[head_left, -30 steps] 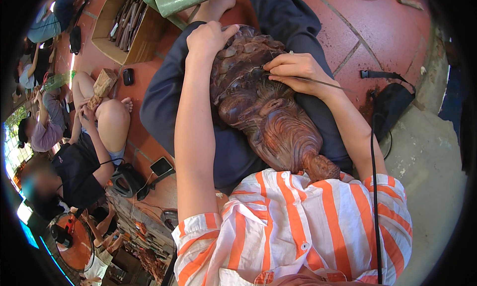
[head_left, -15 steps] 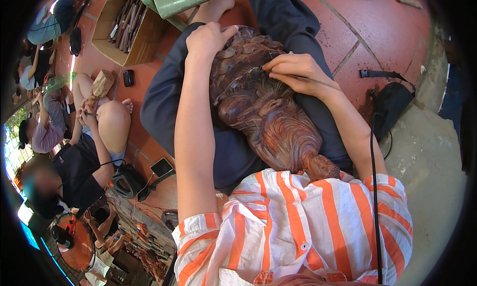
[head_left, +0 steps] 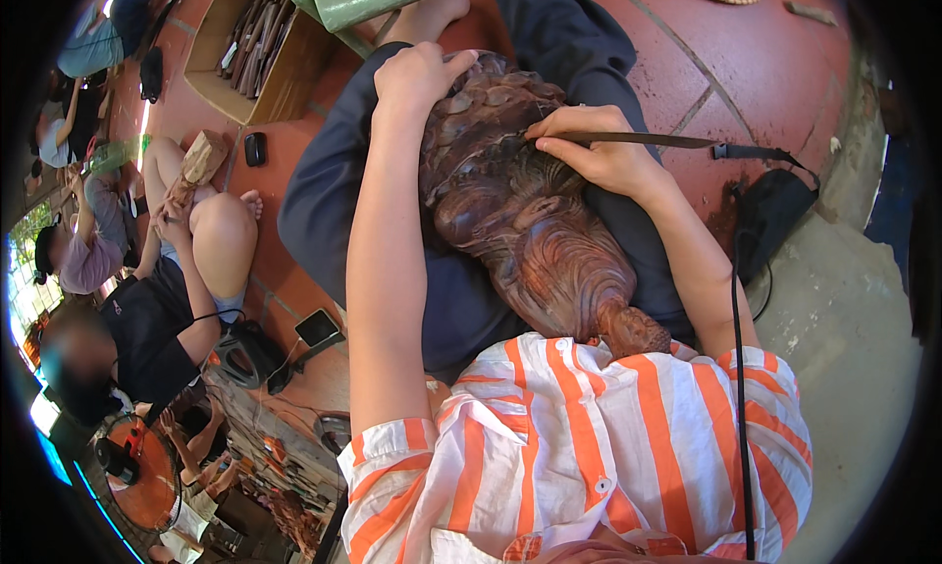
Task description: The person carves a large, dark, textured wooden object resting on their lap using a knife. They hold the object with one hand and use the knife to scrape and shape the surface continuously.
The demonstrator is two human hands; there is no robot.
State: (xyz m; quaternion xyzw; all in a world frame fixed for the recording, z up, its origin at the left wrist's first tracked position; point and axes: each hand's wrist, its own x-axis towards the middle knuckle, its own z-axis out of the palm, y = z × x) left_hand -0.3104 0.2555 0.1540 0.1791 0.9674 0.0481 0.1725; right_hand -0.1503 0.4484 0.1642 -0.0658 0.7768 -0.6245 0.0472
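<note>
Right hand (head_left: 599, 152): thumb and fingers pinched together on a thin flat tool (head_left: 667, 139), its long shank running back past the wrist side. The working tip lay at the carving, too small to tell whether it touched.

Left hand (head_left: 417, 78): laid at the far end of the carving beside the knee, thumb spread apart along the edge; fingertips hidden, grip not determinable.

Wooden carving (head_left: 549, 240), one, dark reddish-brown: lay slantwise across the lap, narrow knobbed end against the striped shirt (head_left: 579, 436), broad end away, between the trousered legs.

Condition: overall form appeared well advanced. Overlapping scale-like lobes were cut at the broad end; flowing grooves covered the narrower body. The tool stood at the darker recess between these two zones, seemingly a place for fine detail. Underside unseen; amount left could not be told.

Adjacent: dark scrapings (head_left: 724, 211) on the tiles; black bag (head_left: 775, 221) at right; cardboard box (head_left: 294, 83) of dark sticks (head_left: 260, 44) at upper left.
</note>
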